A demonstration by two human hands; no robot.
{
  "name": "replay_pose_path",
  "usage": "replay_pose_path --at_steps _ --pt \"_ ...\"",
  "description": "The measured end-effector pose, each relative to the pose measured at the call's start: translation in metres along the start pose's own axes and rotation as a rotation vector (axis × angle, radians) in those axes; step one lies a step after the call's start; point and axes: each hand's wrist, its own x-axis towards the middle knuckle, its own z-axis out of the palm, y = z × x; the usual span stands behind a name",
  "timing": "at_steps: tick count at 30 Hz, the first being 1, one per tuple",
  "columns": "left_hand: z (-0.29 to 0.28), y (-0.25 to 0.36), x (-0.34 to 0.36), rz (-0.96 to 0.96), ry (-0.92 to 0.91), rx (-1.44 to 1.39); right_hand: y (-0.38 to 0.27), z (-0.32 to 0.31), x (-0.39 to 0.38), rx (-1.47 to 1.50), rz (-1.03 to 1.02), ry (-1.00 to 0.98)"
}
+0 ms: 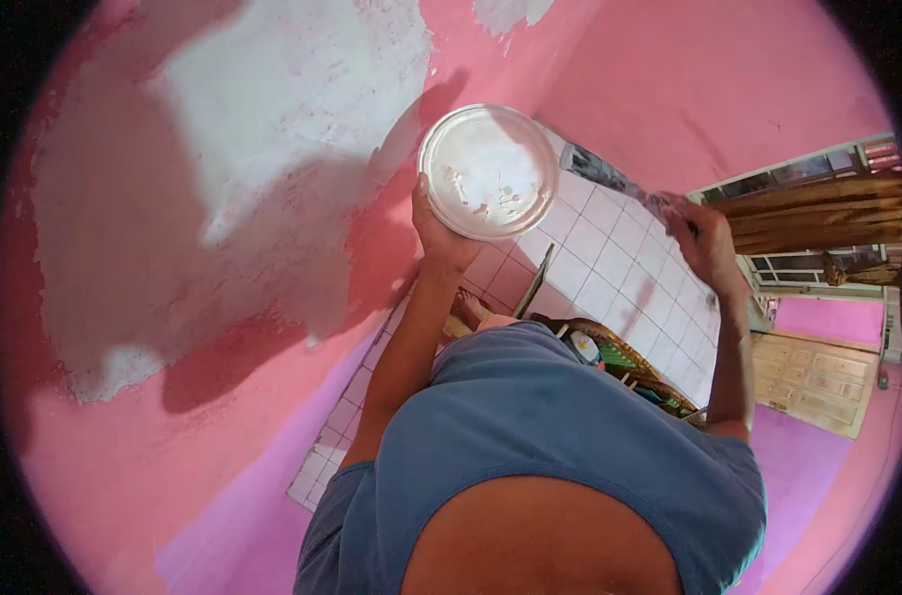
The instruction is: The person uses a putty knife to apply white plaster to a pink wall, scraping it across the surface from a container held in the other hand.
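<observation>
A round, shallow clear plastic tub or lid (488, 171) with white paste in it is held up in my left hand (443, 236), whose fingers close round its lower left rim. Its inside faces up toward me. My right hand (704, 240) grips the handle of a putty knife (598, 169), its flat blade smeared whitish and pointing left toward the tub. A gap separates the blade from the tub's right rim. To the left, a large rough patch of whitish-grey filler (282, 109) covers part of the pink wall (243, 367). Shadows fall across this patch.
Below my hands lies a white tiled floor (610, 238). A wicker piece (620, 349) holding assorted items stands close in front of my body. A window with brown curtains (818, 213) and a pale wooden door (810, 382) are on the right.
</observation>
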Motion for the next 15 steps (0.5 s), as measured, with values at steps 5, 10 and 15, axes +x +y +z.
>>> replay_pose_path --at_steps 5,10,15 --pt "-0.003 -0.003 -0.002 -0.034 -0.007 -0.007 0.006 -0.002 0.027 -0.062 -0.272 -0.015" --pt "0.003 0.0 -0.007 -0.076 -0.041 -0.006 0.005 -0.002 0.038 -0.081 -0.093 -0.143" --pt "0.0 0.001 -0.008 -0.075 -0.049 0.045 0.014 0.008 0.034 -0.054 -0.247 -0.134"
